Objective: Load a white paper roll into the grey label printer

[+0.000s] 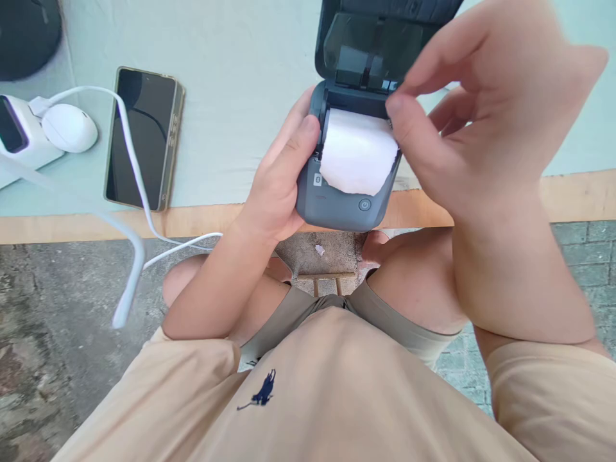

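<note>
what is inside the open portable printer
A white paper roll sits inside the portable printer, its ragged end lying over the front. The compartment floor beneath the roll is covered.

Here at left, a phone (139, 138) and white block (41, 142) are carried by the pale tabletop (231, 58); upper left, a dark object (29, 38)!

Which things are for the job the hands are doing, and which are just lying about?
Looks like part of the job:
- grey printer
- its open lid
- white paper roll

Seemingly just lying about:
- phone
- white charger block
- white cable
</note>
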Motion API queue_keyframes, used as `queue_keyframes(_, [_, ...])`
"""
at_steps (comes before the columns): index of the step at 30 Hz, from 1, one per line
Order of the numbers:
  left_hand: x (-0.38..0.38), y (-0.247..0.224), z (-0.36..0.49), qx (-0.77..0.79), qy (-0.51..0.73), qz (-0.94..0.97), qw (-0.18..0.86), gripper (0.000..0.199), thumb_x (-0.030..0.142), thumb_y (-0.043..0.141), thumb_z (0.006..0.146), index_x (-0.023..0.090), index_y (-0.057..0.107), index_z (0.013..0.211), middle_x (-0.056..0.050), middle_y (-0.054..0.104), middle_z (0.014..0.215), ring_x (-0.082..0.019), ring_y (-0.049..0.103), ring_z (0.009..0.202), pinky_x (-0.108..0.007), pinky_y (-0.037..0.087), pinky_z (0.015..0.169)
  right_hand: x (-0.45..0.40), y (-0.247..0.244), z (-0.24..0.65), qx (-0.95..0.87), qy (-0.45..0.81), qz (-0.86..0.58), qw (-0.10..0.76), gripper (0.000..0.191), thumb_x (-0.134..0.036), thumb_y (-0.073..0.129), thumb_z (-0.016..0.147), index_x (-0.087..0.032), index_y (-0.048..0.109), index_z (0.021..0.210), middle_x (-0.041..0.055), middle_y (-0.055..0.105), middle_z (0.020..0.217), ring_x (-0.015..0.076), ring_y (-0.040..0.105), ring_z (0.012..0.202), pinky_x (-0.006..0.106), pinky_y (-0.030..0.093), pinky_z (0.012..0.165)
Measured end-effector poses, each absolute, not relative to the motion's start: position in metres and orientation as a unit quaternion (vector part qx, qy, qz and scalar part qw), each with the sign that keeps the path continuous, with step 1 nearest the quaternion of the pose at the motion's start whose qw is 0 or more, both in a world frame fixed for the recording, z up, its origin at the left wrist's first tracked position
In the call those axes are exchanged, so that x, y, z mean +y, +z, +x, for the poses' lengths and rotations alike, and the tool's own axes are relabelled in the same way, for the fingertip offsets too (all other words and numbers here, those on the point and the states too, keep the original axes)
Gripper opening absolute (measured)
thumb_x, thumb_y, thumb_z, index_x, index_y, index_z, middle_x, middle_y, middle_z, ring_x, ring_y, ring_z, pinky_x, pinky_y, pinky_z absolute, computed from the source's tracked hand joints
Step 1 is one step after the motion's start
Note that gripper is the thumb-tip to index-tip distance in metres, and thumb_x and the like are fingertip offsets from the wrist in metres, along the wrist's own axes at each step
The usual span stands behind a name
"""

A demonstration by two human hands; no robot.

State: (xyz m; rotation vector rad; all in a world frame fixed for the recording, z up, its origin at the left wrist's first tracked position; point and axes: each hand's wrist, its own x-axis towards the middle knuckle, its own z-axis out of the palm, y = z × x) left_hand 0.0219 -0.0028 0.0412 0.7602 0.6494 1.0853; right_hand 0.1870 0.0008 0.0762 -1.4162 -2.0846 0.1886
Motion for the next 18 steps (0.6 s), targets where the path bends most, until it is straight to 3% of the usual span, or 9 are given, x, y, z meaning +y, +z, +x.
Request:
queue_keyframes(5, [-0.004, 0.042, 0.017, 0.330, 0.469, 0.339, 0.745, 0.033, 0.027, 0.038, 0.091, 0.020, 0.051, 0.121, -0.002, 0.057, 0.130, -0.024, 0.048, 0.129, -0.030, 0.050, 0.100, 0.003, 0.079, 0.185, -0.798, 0.069, -0.577, 0.159, 0.024, -0.037, 0.053, 0.077, -0.025, 0.059, 0.096, -0.0045, 0.063, 0.089, 0.0087, 0.056, 0.067, 0.025, 0.033, 0.058])
queue_keyframes(9, [-0.005, 0.046, 0.017, 0.353, 0.428, 0.351, 0.754, 0.054, 0.017, 0.016, 0.088, 0.020, 0.033, 0.139, 0.000, 0.058, 0.126, -0.025, 0.047, 0.128, -0.038, 0.047, 0.094, -0.001, 0.090, 0.180, -0.790, 0.095, -0.604, 0.041, 0.027, -0.041, 0.053, 0.074, -0.029, 0.056, 0.098, -0.0048, 0.062, 0.087, 0.0124, 0.055, 0.069, 0.028, 0.031, 0.059])
queue_keyframes(12, [-0.008, 0.052, 0.023, 0.376, 0.441, 0.349, 0.736, 0.052, 0.019, 0.027, 0.089, 0.017, 0.028, 0.141, -0.005, 0.057, 0.128, -0.028, 0.052, 0.124, -0.040, 0.048, 0.097, -0.004, 0.093, 0.178, -0.779, 0.089, -0.620, -0.022, 0.033, -0.046, 0.050, 0.076, -0.034, 0.051, 0.106, -0.0049, 0.062, 0.091, 0.0157, 0.055, 0.075, 0.028, 0.028, 0.057])
queue_keyframes(15, [-0.009, 0.055, 0.027, 0.390, 0.448, 0.344, 0.727, 0.052, 0.014, 0.027, 0.090, 0.011, 0.024, 0.142, -0.009, 0.055, 0.129, -0.028, 0.053, 0.122, -0.043, 0.046, 0.101, -0.002, 0.090, 0.180, -0.771, 0.088, -0.629, -0.036, 0.038, -0.049, 0.051, 0.076, -0.035, 0.050, 0.111, -0.0033, 0.063, 0.085, 0.0146, 0.051, 0.068, 0.027, 0.025, 0.056])
queue_keyframes(18, [-0.009, 0.051, 0.024, 0.365, 0.447, 0.346, 0.739, 0.047, 0.017, 0.035, 0.089, 0.017, 0.034, 0.137, -0.006, 0.055, 0.130, -0.026, 0.053, 0.122, -0.038, 0.048, 0.100, 0.001, 0.084, 0.185, -0.783, 0.142, -0.604, 0.049, 0.035, -0.039, 0.061, 0.070, -0.029, 0.054, 0.103, -0.0051, 0.063, 0.089, 0.0090, 0.050, 0.064, 0.026, 0.032, 0.056])
